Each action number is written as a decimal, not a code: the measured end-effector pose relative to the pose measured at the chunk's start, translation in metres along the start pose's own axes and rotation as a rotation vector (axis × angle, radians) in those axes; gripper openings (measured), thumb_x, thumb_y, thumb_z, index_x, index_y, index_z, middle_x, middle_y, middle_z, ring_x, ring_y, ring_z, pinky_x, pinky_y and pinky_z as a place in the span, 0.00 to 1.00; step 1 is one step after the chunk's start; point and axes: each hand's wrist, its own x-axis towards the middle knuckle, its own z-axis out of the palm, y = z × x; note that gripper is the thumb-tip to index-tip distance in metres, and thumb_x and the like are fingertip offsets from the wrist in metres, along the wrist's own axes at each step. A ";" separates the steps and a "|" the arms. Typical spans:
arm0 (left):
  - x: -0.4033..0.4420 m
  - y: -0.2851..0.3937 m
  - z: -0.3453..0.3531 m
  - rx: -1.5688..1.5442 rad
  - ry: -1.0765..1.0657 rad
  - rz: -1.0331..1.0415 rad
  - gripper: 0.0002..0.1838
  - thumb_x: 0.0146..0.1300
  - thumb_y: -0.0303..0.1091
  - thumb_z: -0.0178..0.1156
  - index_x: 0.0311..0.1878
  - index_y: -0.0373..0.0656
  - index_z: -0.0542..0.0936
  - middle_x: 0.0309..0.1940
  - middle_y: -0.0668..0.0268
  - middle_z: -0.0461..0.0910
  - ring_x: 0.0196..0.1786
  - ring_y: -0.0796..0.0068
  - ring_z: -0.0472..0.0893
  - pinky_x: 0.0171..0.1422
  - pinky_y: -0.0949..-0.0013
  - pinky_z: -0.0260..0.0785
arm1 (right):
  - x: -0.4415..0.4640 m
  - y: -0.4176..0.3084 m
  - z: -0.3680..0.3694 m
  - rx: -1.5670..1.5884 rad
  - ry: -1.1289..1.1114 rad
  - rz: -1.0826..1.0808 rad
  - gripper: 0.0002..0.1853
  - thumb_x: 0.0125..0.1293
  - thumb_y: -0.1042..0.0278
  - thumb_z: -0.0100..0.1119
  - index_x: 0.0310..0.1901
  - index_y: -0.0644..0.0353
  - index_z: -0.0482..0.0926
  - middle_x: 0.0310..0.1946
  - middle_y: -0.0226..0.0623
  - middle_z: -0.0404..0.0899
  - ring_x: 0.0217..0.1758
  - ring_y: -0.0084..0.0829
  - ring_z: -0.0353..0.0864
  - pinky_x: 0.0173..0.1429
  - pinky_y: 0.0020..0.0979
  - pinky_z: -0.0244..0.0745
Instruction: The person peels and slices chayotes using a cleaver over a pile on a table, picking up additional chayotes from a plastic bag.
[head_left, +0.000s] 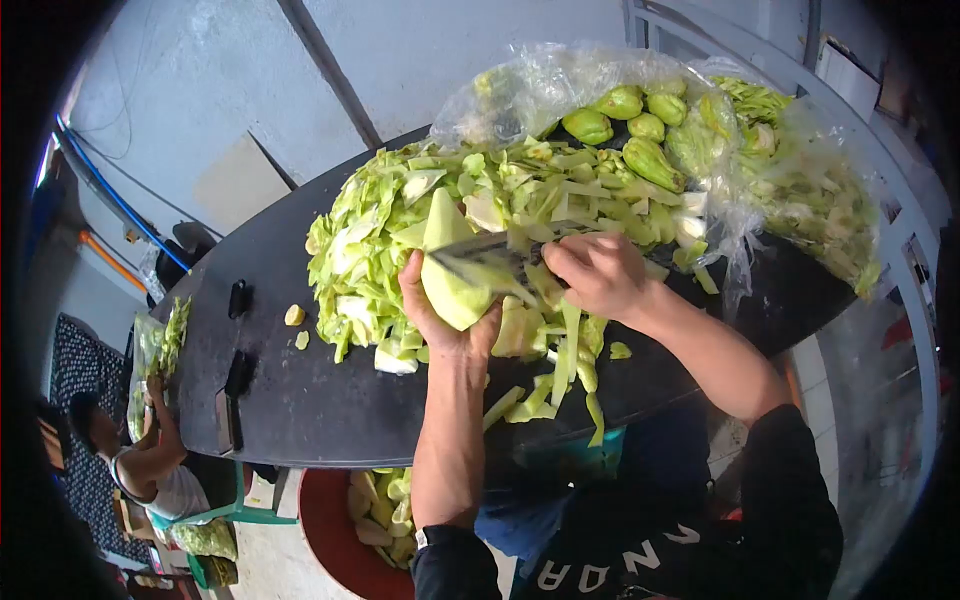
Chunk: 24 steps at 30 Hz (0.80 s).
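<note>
My left hand [456,336] cups a peeled, pale green chayote [452,285] from below, fingers wrapped round it. In my right hand [604,274], closed on its handle, is a knife [478,250]; its blade is smeared by motion and lies across the chayote's upper side. Under and behind both hands spreads a big heap of green peelings [375,225]. Long strips of peel [568,350] hang down below the blade. Several whole unpeeled chayotes [652,163] lie on the far side of the heap, partly within clear plastic.
The dark oval table [270,390] carries two small black objects, one a phone-like item [238,298]. A clear plastic bag of greens [815,215] stands at right. Below the table edge, a red tub [325,540] holds peeled pieces. Another person [150,460] sits at far left, handling greens.
</note>
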 end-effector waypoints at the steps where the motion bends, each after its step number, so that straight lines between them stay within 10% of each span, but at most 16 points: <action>1: 0.004 0.000 -0.009 -0.042 -0.012 -0.027 0.32 0.60 0.57 0.57 0.61 0.47 0.75 0.49 0.59 0.81 0.48 0.59 0.81 0.49 0.55 0.76 | 0.001 0.001 0.003 0.002 -0.001 0.001 0.05 0.55 0.77 0.57 0.33 0.57 0.73 0.24 0.34 0.79 0.27 0.38 0.84 0.25 0.37 0.78; 15: 0.005 0.000 -0.010 -0.065 -0.185 -0.084 0.29 0.62 0.54 0.57 0.58 0.40 0.75 0.48 0.51 0.76 0.47 0.54 0.77 0.42 0.63 0.75 | 0.009 0.025 0.005 -0.038 -0.214 0.471 0.10 0.61 0.75 0.58 0.42 0.60 0.70 0.29 0.47 0.81 0.32 0.53 0.82 0.34 0.48 0.77; 20: 0.013 0.006 -0.006 -0.126 0.222 -0.157 0.28 0.66 0.54 0.54 0.58 0.41 0.74 0.49 0.51 0.78 0.47 0.55 0.80 0.43 0.57 0.78 | 0.004 0.030 -0.005 0.032 -0.178 0.529 0.08 0.64 0.72 0.59 0.42 0.60 0.71 0.27 0.48 0.80 0.31 0.52 0.81 0.33 0.46 0.75; 24: 0.007 0.015 -0.015 0.277 -0.087 -0.146 0.32 0.61 0.50 0.60 0.62 0.38 0.68 0.52 0.47 0.75 0.45 0.56 0.80 0.40 0.60 0.78 | 0.005 0.034 -0.015 0.092 -0.116 0.434 0.09 0.62 0.73 0.62 0.41 0.61 0.72 0.25 0.46 0.80 0.27 0.50 0.81 0.30 0.43 0.74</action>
